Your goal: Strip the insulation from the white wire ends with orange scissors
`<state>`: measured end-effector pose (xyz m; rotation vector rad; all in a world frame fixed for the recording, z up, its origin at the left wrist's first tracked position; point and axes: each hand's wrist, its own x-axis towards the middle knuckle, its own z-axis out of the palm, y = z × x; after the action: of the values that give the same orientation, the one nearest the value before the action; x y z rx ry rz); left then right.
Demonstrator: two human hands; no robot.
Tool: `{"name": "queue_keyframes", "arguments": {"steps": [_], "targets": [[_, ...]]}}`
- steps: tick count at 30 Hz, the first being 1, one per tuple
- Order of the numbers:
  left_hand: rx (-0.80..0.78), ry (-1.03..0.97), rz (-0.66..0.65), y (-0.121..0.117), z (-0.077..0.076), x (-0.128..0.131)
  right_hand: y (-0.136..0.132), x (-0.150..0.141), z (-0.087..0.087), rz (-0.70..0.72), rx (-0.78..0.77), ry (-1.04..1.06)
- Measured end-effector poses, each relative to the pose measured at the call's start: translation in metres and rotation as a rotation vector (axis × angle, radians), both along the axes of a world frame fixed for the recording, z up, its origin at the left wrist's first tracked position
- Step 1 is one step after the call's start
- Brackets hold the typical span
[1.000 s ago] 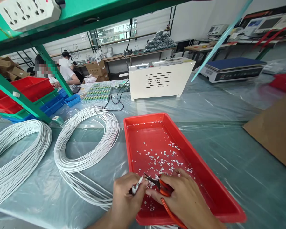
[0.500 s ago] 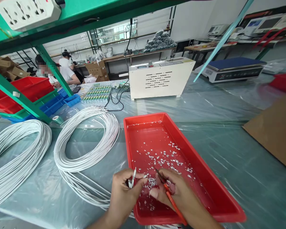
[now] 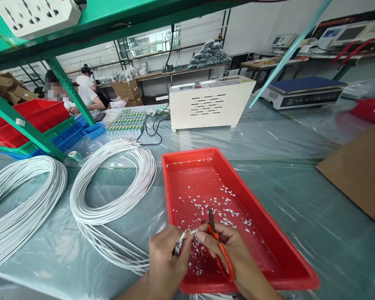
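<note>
My left hand (image 3: 166,254) is closed around the ends of white cables (image 3: 181,237), one short tip poking out between thumb and forefinger. My right hand (image 3: 237,248) grips orange-handled scissors (image 3: 227,266), their dark blades pointing up and away from the cable. Its thumb and forefinger meet the cable tip beside my left fingertips; whether they pinch it is hard to tell. Both hands are over the near end of a red tray (image 3: 270,220). Small white and silvery scraps (image 3: 231,212) are scattered across the tray floor.
Two large coils of white cable, a nearer one (image 3: 112,208) and one at far left (image 3: 27,208), lie on the plastic-covered table. Behind stand a cream metal box (image 3: 209,106), a scale (image 3: 306,93) and stacked bins (image 3: 27,121). Cardboard (image 3: 359,171) is at right. Two people sit farther back.
My right hand has come in to the left, its fingers now at the cable tip. The scissors have swung so their blades point up, with the handle loops showing.
</note>
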<state>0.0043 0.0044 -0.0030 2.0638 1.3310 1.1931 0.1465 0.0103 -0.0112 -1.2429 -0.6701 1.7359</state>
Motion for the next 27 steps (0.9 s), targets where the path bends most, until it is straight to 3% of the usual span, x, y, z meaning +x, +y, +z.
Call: {"name": "queue_keyframes", "arguments": {"steps": [5, 12, 17, 21, 27], "targets": [[0.072, 0.054, -0.001, 0.0, 0.0, 0.002, 0.002, 0.001, 0.002, -0.014, 0.024, 0.015], [0.195, 0.155, -0.005, -0.002, -0.008, 0.003, -0.001, 0.002, -0.007, 0.043, 0.169, -0.135], [0.241, 0.203, -0.004, -0.004, -0.011, 0.004, 0.0, 0.002, -0.008, 0.03, 0.191, -0.171], [0.165, 0.14, -0.025, -0.003, -0.007, 0.005, 0.0, 0.001, 0.004, -0.01, 0.201, -0.143], [-0.136, -0.026, -0.042, -0.002, -0.001, 0.005, 0.002, -0.002, 0.008, -0.042, 0.195, -0.172]]}}
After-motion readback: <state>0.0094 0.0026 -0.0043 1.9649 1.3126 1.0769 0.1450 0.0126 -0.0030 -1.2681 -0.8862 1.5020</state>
